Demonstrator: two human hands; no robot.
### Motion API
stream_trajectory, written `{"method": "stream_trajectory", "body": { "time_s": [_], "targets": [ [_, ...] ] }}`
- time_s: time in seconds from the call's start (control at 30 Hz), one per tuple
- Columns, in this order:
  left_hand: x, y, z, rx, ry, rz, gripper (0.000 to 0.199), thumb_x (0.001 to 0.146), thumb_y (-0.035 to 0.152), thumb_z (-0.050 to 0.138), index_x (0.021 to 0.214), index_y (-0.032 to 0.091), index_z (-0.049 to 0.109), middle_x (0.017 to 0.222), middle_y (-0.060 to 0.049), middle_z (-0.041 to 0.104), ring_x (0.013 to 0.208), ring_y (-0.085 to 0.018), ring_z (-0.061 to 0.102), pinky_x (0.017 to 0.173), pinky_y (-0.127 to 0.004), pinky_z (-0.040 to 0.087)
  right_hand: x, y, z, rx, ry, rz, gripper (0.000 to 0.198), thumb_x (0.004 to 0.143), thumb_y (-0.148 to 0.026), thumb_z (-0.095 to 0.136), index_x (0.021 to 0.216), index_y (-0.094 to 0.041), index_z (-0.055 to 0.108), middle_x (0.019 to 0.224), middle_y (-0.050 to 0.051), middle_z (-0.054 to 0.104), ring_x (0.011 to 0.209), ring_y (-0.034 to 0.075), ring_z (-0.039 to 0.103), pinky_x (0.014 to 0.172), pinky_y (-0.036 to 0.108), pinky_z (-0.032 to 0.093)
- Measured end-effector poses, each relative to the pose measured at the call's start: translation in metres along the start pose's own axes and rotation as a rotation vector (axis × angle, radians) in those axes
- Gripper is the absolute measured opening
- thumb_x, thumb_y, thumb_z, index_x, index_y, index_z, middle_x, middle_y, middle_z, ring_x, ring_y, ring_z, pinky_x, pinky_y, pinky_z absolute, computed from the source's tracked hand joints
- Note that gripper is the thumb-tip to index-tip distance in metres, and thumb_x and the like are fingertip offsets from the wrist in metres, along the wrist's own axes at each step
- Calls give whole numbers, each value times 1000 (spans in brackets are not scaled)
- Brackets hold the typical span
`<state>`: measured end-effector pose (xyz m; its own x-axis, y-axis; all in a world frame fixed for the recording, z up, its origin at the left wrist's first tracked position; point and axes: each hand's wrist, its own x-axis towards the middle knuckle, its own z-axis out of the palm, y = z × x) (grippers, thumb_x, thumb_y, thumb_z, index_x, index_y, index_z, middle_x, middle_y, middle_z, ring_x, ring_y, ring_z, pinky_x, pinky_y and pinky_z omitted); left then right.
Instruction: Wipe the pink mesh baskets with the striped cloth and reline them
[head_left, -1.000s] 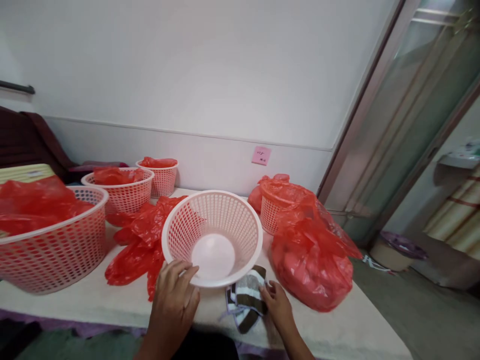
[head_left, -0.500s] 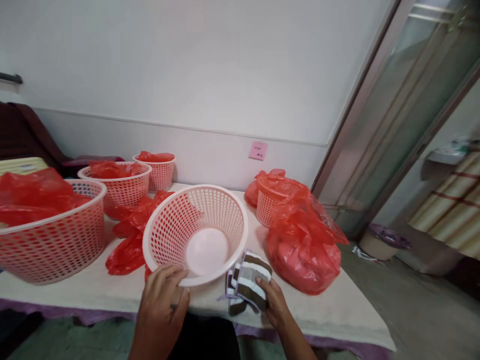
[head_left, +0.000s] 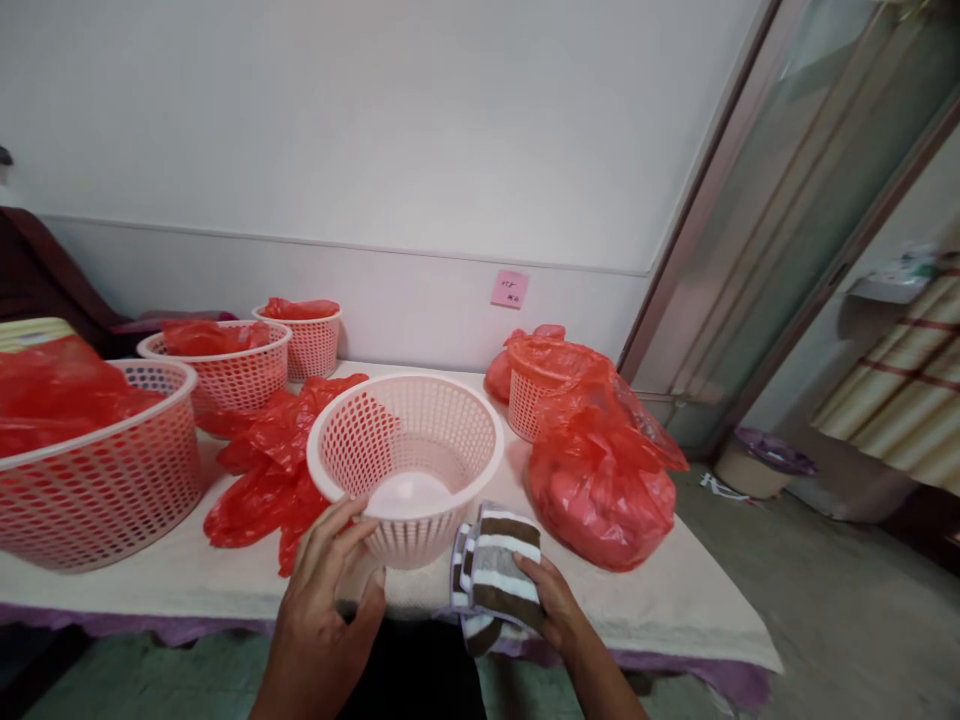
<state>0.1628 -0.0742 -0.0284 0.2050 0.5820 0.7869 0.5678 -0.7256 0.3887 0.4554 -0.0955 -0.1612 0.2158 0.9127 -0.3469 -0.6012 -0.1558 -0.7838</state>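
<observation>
A pink plastic basket with a lattice wall stands upright at the middle of the table, nothing inside it. By its near left rim is my left hand, open, thumb and fingers apart; whether the fingertips touch the rim I cannot tell. My right hand is closed on a folded striped cloth in brown, white and grey with purple edging. The cloth hangs at the table's front edge, just right of the basket. A filled, translucent red plastic bag lies to the right of the cloth.
Crumpled red bags lie left of the middle basket. Further left stand a large pink basket, an oval basket and a small basket, each with red plastic. Behind the filled bag is another basket. A pink note is on the wall.
The basket has gone from tilted toward me to upright. My left hand has loosened from its rim, fingers now spread. My right hand still holds the cloth, slightly lower.
</observation>
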Motion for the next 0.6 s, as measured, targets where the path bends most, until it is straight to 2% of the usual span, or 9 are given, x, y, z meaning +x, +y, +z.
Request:
{"method": "stream_trajectory", "body": {
  "time_s": [0.13,0.23,0.33,0.4,0.43,0.5,0.57,0.6],
  "targets": [
    [-10,3,-1,-107,94,-136,32,86,22,56,117,24,56,125,-7,57,121,-23,51,107,-41,37,-5,-15,6,100,63,-78,50,67,-32,80,111,-17,62,88,7,77,72,26,73,68,40,59],
    [-22,10,12,-285,58,-303,29,86,27,56,115,26,58,121,-5,60,116,-22,54,104,-38,41,-15,-35,19,142,86,-138,54,66,-28,81,115,-18,61,86,6,77,71,26,72,68,42,59],
    [-31,16,33,-538,-77,-637,33,84,40,57,112,23,59,117,-8,63,114,-24,58,98,-40,47,-29,-49,38,164,40,-195,60,68,-26,80,123,-18,57,90,7,77,75,26,73,71,43,59],
    [-28,14,43,-706,-88,-897,41,78,49,62,106,20,60,108,-9,66,105,-26,62,90,-39,51,-38,-52,50,157,-25,-215,63,69,-27,80,127,-18,56,94,9,76,78,27,73,72,44,59],
    [-24,11,45,-765,-42,-1000,45,74,52,65,103,19,59,102,-8,67,98,-25,64,85,-38,53,-43,-53,54,158,-50,-220,63,70,-28,79,127,-18,55,96,10,76,79,27,73,73,44,59],
    [-9,0,41,-821,129,-1109,48,69,54,69,99,18,58,90,-5,66,81,-21,65,76,-35,54,-51,-52,60,183,-59,-200,60,70,-33,79,125,-18,58,97,11,76,79,28,73,73,43,59],
    [13,-16,30,-797,277,-1093,45,71,53,68,97,19,58,85,-2,65,73,-17,64,72,-33,53,-58,-53,62,205,-35,-142,55,69,-38,79,117,-17,62,92,10,77,75,27,73,72,43,59],
    [26,-25,25,-777,303,-1067,43,72,52,67,97,19,58,85,-1,65,76,-17,64,73,-33,53,-61,-54,62,203,-22,-114,52,68,-39,80,112,-17,64,88,9,77,72,27,73,70,42,59]
  ]
}}
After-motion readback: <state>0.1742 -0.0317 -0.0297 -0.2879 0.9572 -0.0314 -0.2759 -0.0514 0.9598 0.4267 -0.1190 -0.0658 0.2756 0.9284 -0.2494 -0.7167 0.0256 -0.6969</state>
